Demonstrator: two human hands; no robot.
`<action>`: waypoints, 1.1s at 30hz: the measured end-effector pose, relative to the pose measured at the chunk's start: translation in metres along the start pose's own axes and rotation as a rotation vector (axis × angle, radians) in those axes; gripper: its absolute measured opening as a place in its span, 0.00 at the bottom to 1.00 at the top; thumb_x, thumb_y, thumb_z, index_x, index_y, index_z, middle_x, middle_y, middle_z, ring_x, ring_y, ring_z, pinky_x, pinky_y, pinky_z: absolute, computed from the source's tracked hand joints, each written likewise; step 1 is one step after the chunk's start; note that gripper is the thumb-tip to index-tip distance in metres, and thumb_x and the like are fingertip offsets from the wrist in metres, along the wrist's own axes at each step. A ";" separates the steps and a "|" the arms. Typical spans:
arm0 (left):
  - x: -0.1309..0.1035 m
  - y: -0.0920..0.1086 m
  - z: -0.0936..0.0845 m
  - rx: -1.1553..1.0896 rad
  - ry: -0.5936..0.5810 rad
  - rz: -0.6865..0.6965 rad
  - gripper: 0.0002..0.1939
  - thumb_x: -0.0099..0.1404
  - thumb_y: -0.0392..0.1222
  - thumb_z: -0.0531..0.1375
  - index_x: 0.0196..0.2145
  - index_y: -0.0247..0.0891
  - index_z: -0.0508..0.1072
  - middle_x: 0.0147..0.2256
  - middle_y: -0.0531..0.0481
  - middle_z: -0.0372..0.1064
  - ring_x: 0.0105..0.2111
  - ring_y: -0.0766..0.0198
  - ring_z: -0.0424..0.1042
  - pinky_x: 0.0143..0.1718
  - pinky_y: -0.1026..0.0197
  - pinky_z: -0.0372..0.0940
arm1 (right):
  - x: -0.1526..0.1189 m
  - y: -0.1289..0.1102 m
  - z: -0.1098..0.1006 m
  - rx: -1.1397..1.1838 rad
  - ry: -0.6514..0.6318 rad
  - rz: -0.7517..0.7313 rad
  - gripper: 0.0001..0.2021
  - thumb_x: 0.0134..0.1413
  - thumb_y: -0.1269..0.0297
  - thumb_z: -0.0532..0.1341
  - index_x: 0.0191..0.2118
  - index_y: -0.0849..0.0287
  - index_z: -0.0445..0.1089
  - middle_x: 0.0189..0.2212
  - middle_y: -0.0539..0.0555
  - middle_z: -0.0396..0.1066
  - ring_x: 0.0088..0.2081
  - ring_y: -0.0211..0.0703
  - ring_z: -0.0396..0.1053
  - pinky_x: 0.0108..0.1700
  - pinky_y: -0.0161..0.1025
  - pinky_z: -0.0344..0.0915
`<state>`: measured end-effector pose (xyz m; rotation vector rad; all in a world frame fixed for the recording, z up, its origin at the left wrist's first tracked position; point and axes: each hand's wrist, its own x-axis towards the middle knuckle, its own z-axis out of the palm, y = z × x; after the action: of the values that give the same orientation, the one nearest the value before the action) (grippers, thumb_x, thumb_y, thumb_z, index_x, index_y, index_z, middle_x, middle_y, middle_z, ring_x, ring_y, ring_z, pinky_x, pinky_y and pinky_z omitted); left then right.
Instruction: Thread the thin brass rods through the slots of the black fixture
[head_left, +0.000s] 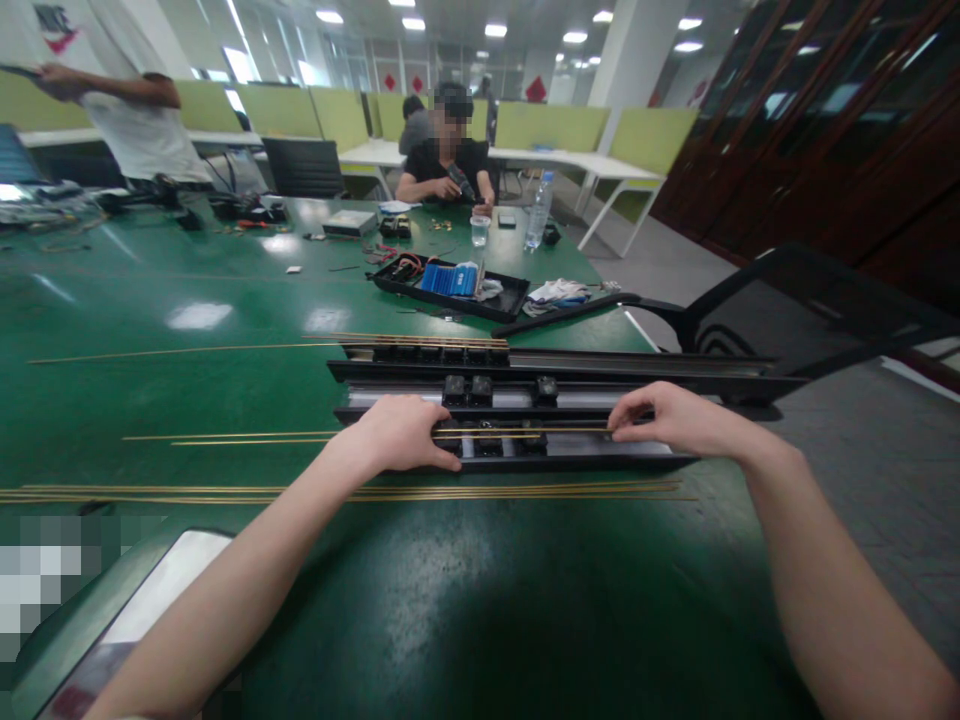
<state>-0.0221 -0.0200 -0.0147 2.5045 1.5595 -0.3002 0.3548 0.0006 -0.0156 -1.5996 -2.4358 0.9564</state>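
A green bench filled most of an office, with a seated person at its far edge holding a dark tool. Toward the bench's right edge, black-edged rails lay side by side, with black blocks in them. The left hand reached over the left part of the nearest rail, thumb at its near side and fingers parted from it; whether this grip pressed on a block I could not tell. The right hand had its grip closed on the right end of the thin rods, which ran leftward above the blocks, under the left hand and out past the rail. More loose rods lay nearer the bench's front edge. Beyond the rails stood a black tray with a blue pack, and a clear bottle near the far right corner.
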 end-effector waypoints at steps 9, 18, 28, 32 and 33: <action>0.000 0.000 0.000 -0.008 0.010 0.014 0.38 0.53 0.72 0.58 0.52 0.43 0.75 0.45 0.40 0.78 0.45 0.45 0.76 0.41 0.52 0.67 | -0.007 0.008 -0.011 0.017 -0.037 0.026 0.10 0.52 0.53 0.66 0.34 0.53 0.80 0.32 0.51 0.80 0.35 0.49 0.75 0.38 0.42 0.69; 0.000 0.000 0.000 0.008 0.007 0.007 0.38 0.53 0.73 0.58 0.52 0.44 0.75 0.45 0.41 0.78 0.45 0.46 0.76 0.41 0.54 0.67 | -0.011 0.020 -0.017 0.027 -0.072 0.115 0.14 0.50 0.51 0.66 0.35 0.55 0.80 0.34 0.52 0.80 0.37 0.50 0.75 0.40 0.41 0.69; 0.000 -0.002 0.000 0.001 0.007 0.007 0.37 0.54 0.72 0.58 0.52 0.45 0.75 0.45 0.42 0.79 0.44 0.46 0.77 0.40 0.53 0.67 | -0.019 0.021 -0.025 0.029 -0.085 0.183 0.17 0.48 0.50 0.66 0.36 0.58 0.80 0.35 0.56 0.80 0.39 0.53 0.75 0.43 0.44 0.69; 0.000 -0.002 0.001 0.001 0.008 0.007 0.37 0.54 0.71 0.59 0.52 0.45 0.75 0.45 0.42 0.79 0.44 0.47 0.77 0.40 0.54 0.66 | -0.022 0.024 -0.028 0.029 -0.089 0.206 0.16 0.49 0.52 0.65 0.36 0.60 0.79 0.36 0.57 0.80 0.39 0.53 0.75 0.43 0.44 0.68; 0.000 -0.002 0.001 0.002 0.007 0.005 0.37 0.54 0.71 0.59 0.52 0.45 0.75 0.45 0.42 0.79 0.44 0.47 0.77 0.40 0.54 0.66 | -0.022 0.026 -0.029 0.024 -0.088 0.209 0.16 0.49 0.53 0.65 0.36 0.60 0.79 0.36 0.57 0.80 0.39 0.53 0.75 0.43 0.44 0.68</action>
<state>-0.0238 -0.0196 -0.0157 2.5130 1.5560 -0.2926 0.3964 0.0012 -0.0003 -1.8717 -2.3355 1.1039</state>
